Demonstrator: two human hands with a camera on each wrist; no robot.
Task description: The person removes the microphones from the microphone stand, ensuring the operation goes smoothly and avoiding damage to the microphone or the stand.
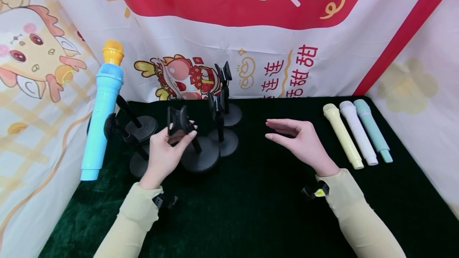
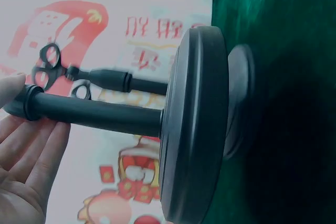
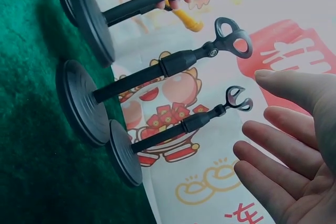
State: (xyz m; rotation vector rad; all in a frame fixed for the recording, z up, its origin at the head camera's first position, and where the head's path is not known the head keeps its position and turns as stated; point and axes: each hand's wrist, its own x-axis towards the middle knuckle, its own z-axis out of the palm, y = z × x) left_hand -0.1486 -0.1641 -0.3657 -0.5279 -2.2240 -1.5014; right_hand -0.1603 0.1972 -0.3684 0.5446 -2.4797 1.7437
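My left hand (image 1: 165, 150) grips the upper pole of a black microphone stand (image 1: 201, 156), just under its forked clip. In the left wrist view the stand's pole (image 2: 105, 114) passes between thumb and fingers, and its thick round base points toward the green cloth. Two more black stands, one near (image 1: 225, 142) and one farther back (image 1: 233, 114), rise just right of the held one, their clips bare. Over the right-centre of the table my right hand (image 1: 303, 142) hovers with fingers extended, holding nothing; in its wrist view those fingers (image 3: 273, 156) are spread apart.
At the left, a light-blue microphone (image 1: 99, 118) and an orange microphone (image 1: 113, 53) sit tilted on black stands. Yellow (image 1: 342, 136), white (image 1: 358, 132) and teal (image 1: 373, 130) microphones lie side by side at the right on the dark green cloth (image 1: 244, 214). Printed fabric hangs behind.
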